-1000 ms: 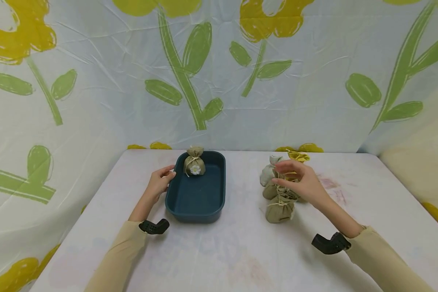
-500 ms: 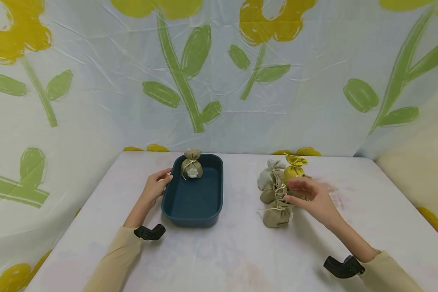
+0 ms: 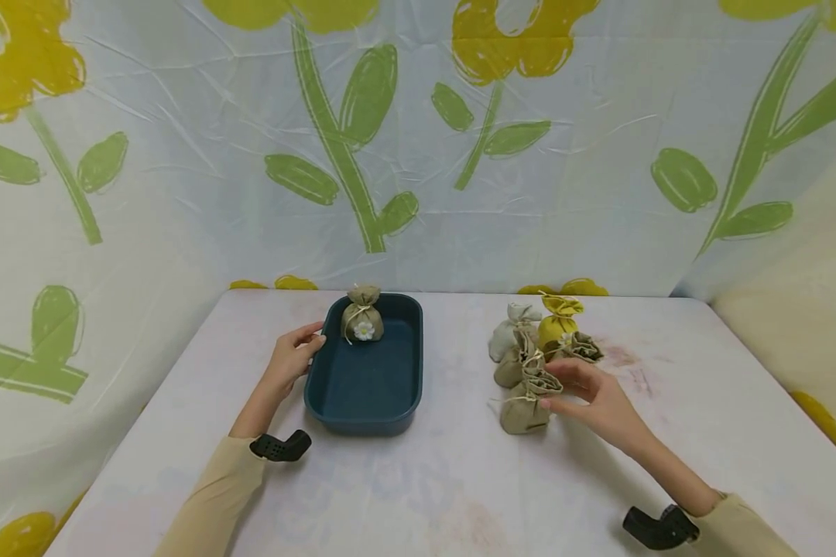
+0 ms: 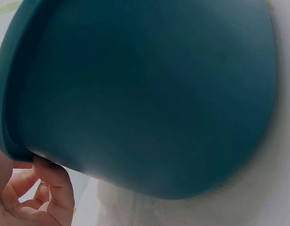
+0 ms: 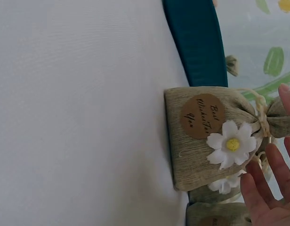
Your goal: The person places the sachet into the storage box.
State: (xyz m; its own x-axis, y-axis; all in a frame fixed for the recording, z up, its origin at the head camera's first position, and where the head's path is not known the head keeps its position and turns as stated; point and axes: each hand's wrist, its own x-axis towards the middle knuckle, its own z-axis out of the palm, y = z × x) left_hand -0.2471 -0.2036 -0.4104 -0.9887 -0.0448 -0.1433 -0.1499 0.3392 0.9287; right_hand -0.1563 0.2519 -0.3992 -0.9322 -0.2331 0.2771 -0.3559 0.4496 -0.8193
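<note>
The right hand [image 3: 602,398] has come down from above the bag cluster to the nearest bag [image 3: 522,415].
Its thumb and fingers stand parted about that bag's neck, not closed on it; the bag sits upright on the table [image 3: 453,480], just left of the palm. The left hand [image 3: 291,362] touches the blue tray [image 3: 362,426] at its rim, fingers bent; whether it grips, I cannot tell.

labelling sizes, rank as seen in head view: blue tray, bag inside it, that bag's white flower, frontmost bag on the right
1. Blue tray
2. Frontmost bag, inside bag: unsure, frontmost is nearer
3. White flower
</note>
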